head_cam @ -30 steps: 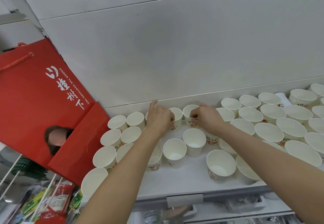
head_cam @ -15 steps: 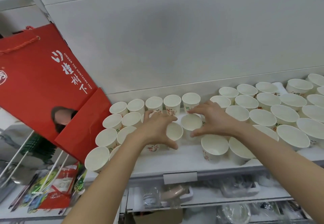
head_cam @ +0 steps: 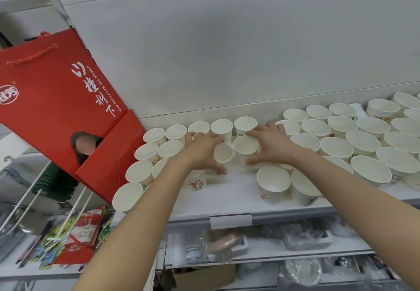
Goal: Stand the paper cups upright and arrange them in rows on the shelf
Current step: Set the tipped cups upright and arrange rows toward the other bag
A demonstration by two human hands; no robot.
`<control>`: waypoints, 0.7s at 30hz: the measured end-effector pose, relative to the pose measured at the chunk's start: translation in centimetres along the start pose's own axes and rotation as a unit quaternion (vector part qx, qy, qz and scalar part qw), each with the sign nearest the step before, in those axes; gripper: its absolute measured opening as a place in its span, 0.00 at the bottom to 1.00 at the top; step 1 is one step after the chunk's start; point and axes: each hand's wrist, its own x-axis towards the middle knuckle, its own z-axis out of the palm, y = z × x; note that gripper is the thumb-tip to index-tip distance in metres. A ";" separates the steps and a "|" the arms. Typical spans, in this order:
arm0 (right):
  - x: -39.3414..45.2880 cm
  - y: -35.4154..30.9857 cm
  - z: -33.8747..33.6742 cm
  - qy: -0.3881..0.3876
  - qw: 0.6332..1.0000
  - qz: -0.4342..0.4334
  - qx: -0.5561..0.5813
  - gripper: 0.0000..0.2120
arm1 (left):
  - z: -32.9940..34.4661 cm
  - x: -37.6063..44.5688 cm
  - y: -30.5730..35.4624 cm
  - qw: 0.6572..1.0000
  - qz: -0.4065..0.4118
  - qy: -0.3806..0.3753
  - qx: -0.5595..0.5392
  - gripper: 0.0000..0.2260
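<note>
A big white wall (head_cam: 227,51) stands behind. A red paper bag (head_cam: 52,99) hangs on the left. Lower racks (head_cam: 261,254) hold wrapped packets.

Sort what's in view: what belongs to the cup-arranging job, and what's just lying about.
Job:
white paper cups
white shelf
left hand, holding a cup
right hand, holding a cup

Lying about:
red paper gift bag
snack packets
blank label holder

Paper cups (head_cam: 273,179): over thirty, some partly hidden, so no exact count. Hands: two, left hand (head_cam: 202,149) and right hand (head_cam: 270,145). Red gift bag (head_cam: 56,99): one. Blank shelf label (head_cam: 230,221): one.
</note>
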 end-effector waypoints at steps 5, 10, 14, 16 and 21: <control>0.5 0.0 0.4 -0.002 1.000 0.012 0.017 0.31 | 0.7 1.4 -0.3 0.999 -0.019 0.027 -0.030 0.30; 0.9 -0.3 1.1 0.039 0.997 0.073 -0.009 0.28 | 1.9 2.5 0.8 0.993 -0.064 0.097 0.021 0.27; 0.7 -0.5 1.5 0.055 0.993 0.102 -0.020 0.30 | 2.9 2.6 1.2 0.987 -0.082 0.140 0.010 0.31; 0.6 -0.4 1.5 0.057 0.993 0.098 -0.016 0.33 | 2.9 2.2 1.4 0.985 -0.079 0.156 0.005 0.32; -1.6 1.1 0.7 0.145 0.985 0.061 0.068 0.29 | 2.5 -1.0 3.6 0.952 -0.004 0.259 -0.163 0.31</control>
